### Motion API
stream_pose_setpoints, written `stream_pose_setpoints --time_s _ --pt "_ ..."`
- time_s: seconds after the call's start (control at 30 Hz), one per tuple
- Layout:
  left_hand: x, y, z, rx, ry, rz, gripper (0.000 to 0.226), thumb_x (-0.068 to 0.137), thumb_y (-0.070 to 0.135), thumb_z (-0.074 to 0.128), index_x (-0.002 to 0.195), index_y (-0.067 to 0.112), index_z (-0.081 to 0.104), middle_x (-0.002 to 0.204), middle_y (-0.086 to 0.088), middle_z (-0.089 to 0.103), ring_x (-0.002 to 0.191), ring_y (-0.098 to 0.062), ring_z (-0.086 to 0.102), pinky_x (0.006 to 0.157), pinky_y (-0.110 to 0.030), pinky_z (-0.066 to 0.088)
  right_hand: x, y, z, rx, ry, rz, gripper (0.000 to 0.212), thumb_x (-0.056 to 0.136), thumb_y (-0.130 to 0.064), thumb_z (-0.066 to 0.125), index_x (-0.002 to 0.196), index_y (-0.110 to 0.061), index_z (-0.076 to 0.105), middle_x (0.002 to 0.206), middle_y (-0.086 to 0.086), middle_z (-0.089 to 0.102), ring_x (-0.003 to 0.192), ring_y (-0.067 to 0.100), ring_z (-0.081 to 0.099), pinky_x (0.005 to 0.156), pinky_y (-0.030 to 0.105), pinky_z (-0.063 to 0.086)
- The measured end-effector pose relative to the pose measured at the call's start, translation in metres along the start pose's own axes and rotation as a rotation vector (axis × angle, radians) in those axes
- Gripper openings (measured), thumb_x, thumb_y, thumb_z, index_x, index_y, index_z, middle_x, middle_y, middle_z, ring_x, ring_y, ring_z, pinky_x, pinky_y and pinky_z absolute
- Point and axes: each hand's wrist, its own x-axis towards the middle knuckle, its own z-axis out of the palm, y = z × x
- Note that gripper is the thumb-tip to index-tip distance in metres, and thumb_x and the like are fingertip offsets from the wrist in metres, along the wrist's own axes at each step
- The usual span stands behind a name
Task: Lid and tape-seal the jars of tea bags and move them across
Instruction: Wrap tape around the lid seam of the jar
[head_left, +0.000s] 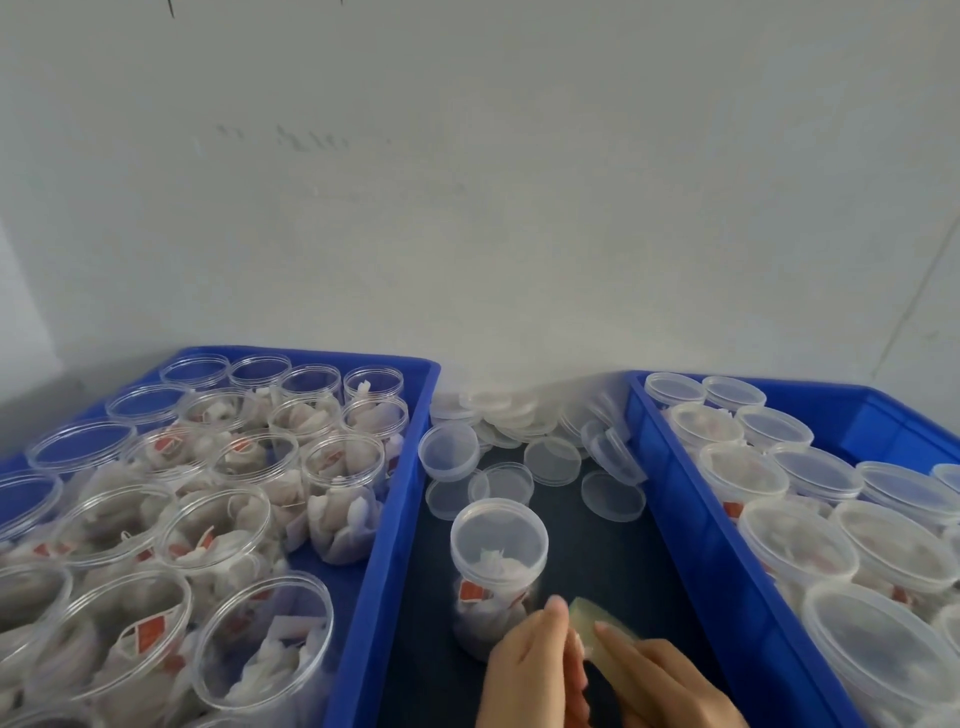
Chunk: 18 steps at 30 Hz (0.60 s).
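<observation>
tape (597, 621) sits pinched between the two hands at the bottom of the view, a pale yellowish roll or strip running from upper left to lower right. left hand (535, 670) has its fingertips curled onto the near end of it; right hand (670, 686) grips the rest from the right side. whether a free end is already peeled i cannot tell.

jar (498, 561) stands upright on the dark mat (597, 545) between the two crates, lid already on, tea bags visible through the wall. it lies just up and to the left of the hands, with the left hand nearer and almost touching its lower right side. its long axis is vertical, so the tape must probably travel up to the lid seam and wrap around.

counts, as far as they show: one lidded jar on the mat; left crate (400, 493) holds open jars, roughly twenty in view, some empty at the back; right crate (691, 493) holds lidded jars, about a dozen in view, more cut off by the edge. loose lids (550, 460) lie heaped at the far end of the mat, too overlapped to count, well over ten.

judged from this, sealing is the step in hand, and the crossing to the right crate follows.
</observation>
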Motion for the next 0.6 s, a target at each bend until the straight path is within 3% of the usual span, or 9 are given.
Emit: stream_pose_setpoints --time_s 0.07,0.13,0.2,0.27,0.33,0.43,0.5,0.57,0.6 --pt "0.007 -0.024 0.004 0.036 0.258 0.09 0.049 0.074 0.059 0.063 0.073 0.011 0.051 0.061 -0.001 0.053 0.053 -0.006 0.051 0.055 -0.018 0.044 0.002 -0.001 0.003 0.065 -0.014 -0.015 0.086 0.035 -0.019 0.098 0.103 -0.051 0.057 0.093 -0.043 0.045 0.072 -0.009 0.063 0.061 -0.001 0.044" --pt "0.004 -0.033 0.006 0.182 0.335 0.135 0.028 0.081 0.041 0.068 0.075 0.018 0.054 0.068 0.004 0.056 0.055 -0.003 0.054 0.057 -0.015 0.047 0.005 -0.009 -0.005 0.076 -0.003 -0.023 0.08 0.046 -0.031 0.095 0.109 -0.053 0.052 0.096 -0.037 0.047 0.078 -0.013 0.06 0.071 0.007 0.048" --pt "0.009 -0.033 -0.003 0.238 0.383 0.173 0.02 0.081 0.032 0.069 0.076 0.018 0.056 0.069 0.003 0.058 0.054 -0.002 0.056 0.057 -0.013 0.049 0.01 0.001 -0.01 0.026 0.089 -0.025 0.06 0.066 -0.059 0.075 0.11 -0.066 0.036 0.1 -0.013 0.061 0.079 -0.03 0.049 0.086 0.015 0.04" --pt "0.011 -0.028 -0.012 0.294 0.355 0.183 0.016 0.081 0.03 0.069 0.077 0.019 0.059 0.07 0.005 0.06 0.059 -0.002 0.059 0.061 -0.013 0.05 0.011 0.013 -0.01 -0.011 0.013 -0.034 0.067 0.085 -0.037 0.067 0.109 -0.067 0.011 0.111 -0.004 0.059 0.087 -0.038 0.036 0.09 0.005 0.031" --pt "0.01 -0.026 -0.017 0.318 0.301 0.173 0.013 0.082 0.029 0.068 0.079 0.02 0.061 0.069 0.007 0.061 0.064 -0.001 0.059 0.066 -0.015 0.051 0.011 0.019 -0.01 0.122 -0.094 0.164 0.082 0.09 -0.021 0.063 0.104 -0.075 0.003 0.109 -0.018 0.047 0.092 -0.039 0.033 0.085 -0.002 0.029" --pt "0.011 -0.027 -0.021 0.382 0.308 0.21 0.011 0.085 0.027 0.066 0.076 0.021 0.062 0.065 0.007 0.063 0.062 0.0 0.059 0.07 -0.02 0.053 0.016 0.021 -0.01 -0.016 -0.25 0.242 0.055 0.098 -0.016 0.048 0.139 -0.024 0.011 0.129 0.001 0.048 0.1 -0.019 0.05 0.08 -0.006 0.026" --pt "0.01 -0.028 -0.02 0.406 0.279 0.192 0.011 0.085 0.025 0.065 0.075 0.021 0.063 0.066 0.004 0.063 0.06 0.0 0.059 0.069 -0.02 0.052 0.034 0.018 -0.024 0.061 -0.377 0.349 0.062 0.098 0.0 0.039 0.135 0.006 -0.011 0.14 0.023 0.041 0.117 0.009 0.055 0.076 -0.005 0.029" --pt "0.009 -0.028 -0.018 0.426 0.264 0.201 0.011 0.084 0.024 0.065 0.074 0.022 0.064 0.066 0.004 0.063 0.057 0.002 0.058 0.064 -0.017 0.048 0.054 0.006 -0.04 0.282 -0.413 0.539 0.079 0.098 0.007 0.029 0.105 0.005 -0.05 0.147 0.027 0.025 0.116 0.006 0.056 0.074 -0.004 0.03" --pt "0.009 -0.028 -0.017 0.442 0.267 0.207 0.012 0.085 0.024 0.065 0.073 0.022 0.064 0.064 0.006 0.063 0.055 0.003 0.058 0.062 -0.014 0.045 0.05 -0.001 -0.036 0.343 -0.412 0.544 0.069 0.098 0.008 0.027 0.116 0.012 -0.039 0.148 0.028 0.024 0.122 0.012 0.053 0.076 -0.002 0.032"
